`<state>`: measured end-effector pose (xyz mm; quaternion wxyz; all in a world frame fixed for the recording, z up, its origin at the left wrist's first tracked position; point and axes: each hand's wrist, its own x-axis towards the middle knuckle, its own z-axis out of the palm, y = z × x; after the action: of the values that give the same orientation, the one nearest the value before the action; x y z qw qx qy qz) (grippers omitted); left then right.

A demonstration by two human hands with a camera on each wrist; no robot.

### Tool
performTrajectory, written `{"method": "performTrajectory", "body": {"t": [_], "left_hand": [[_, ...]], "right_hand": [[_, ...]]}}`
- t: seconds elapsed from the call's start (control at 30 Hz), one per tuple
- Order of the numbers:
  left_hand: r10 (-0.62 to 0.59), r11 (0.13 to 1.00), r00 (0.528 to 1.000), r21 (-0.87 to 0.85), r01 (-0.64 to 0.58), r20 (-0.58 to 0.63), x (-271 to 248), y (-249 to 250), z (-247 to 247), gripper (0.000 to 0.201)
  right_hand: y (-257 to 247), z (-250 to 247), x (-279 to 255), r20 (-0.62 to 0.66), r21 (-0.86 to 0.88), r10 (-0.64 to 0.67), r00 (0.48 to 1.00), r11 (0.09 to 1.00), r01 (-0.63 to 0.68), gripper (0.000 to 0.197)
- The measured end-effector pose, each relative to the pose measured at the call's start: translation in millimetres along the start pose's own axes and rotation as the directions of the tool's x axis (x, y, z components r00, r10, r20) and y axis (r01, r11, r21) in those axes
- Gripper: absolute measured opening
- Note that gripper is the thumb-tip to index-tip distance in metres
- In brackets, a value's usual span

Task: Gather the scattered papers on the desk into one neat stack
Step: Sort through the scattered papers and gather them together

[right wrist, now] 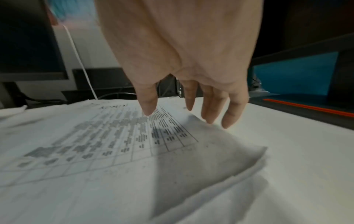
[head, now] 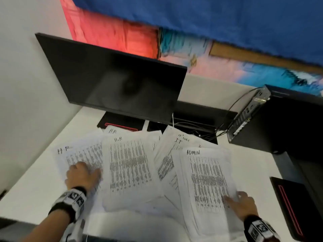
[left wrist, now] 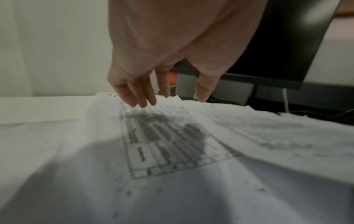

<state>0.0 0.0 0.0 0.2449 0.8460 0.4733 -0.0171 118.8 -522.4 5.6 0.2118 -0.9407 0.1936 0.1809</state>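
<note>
Printed sheets with tables lie fanned across the white desk [head: 35, 193]. At the left is a sheet headed "H.R" [head: 76, 154]; my left hand [head: 82, 175] rests on it with straight fingers, whose fingertips [left wrist: 142, 104] touch the paper [left wrist: 162, 136]. A second "H.R" pile [head: 129, 168] lies in the middle, "I.T" sheets [head: 167, 154] behind it. At the right is the "ADMIN" pile [head: 208, 179]. My right hand [head: 243, 203] lies at its right edge, thumb on the sheet [right wrist: 114, 136], the other fingers [right wrist: 229, 118] straight over the edge and desk.
A dark monitor [head: 111, 81] stands behind the papers, with a black base and cables under it. A small computer box [head: 248, 112] and dark shelving stand at the back right. A black pad with a red line [head: 290, 206] lies at the right desk edge.
</note>
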Motion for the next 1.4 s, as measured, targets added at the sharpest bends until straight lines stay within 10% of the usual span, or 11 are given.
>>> {"method": "performTrajectory", "body": {"t": [0.13,0.27,0.4,0.77,1.0,1.17,1.3,1.4], "left_hand": [[-0.349,0.936,0.931,0.004,0.351,-0.103,3.6,-2.6,-8.2,0.107],[-0.490,0.869,0.867,-0.126,0.478,-0.088,9.9,-17.7,-13.7,0.120],[-0.416,0.865,0.909,-0.295,0.406,0.032,25.3,-21.8,-12.9,0.113],[-0.030,0.948,0.965,-0.297,0.110,0.260,57.4,21.5,10.4,0.041],[0.146,0.981,0.890,-0.182,-0.072,0.432,66.8,25.9,9.4,0.044],[0.117,0.990,0.794,-0.136,-0.044,0.596,74.7,25.9,13.3,0.090],[0.091,0.983,0.883,-0.185,-0.005,0.460,68.5,36.2,20.9,0.081],[-0.047,0.973,0.958,-0.204,0.108,0.283,52.1,50.8,22.0,0.098]], "right_hand": [[4.6,-4.0,15.6,0.055,0.063,0.159,0.986,0.985,-0.162,0.100],[4.0,7.0,32.7,0.172,0.172,0.133,0.976,0.972,-0.162,0.071],[-4.3,10.9,35.8,0.228,0.223,0.081,0.970,0.966,-0.133,0.028],[-26.7,0.1,3.6,-0.113,0.369,-0.210,0.971,0.898,0.238,0.009],[-6.8,7.6,7.2,-0.120,0.457,0.128,0.984,0.887,-0.059,0.027],[-9.1,12.3,23.6,0.135,0.406,0.257,0.957,0.867,-0.290,0.105],[-35.4,3.2,35.2,0.301,0.476,0.205,0.931,0.814,-0.333,0.077],[-38.3,15.2,60.1,0.346,0.445,0.113,0.931,0.855,-0.269,0.102]]}}
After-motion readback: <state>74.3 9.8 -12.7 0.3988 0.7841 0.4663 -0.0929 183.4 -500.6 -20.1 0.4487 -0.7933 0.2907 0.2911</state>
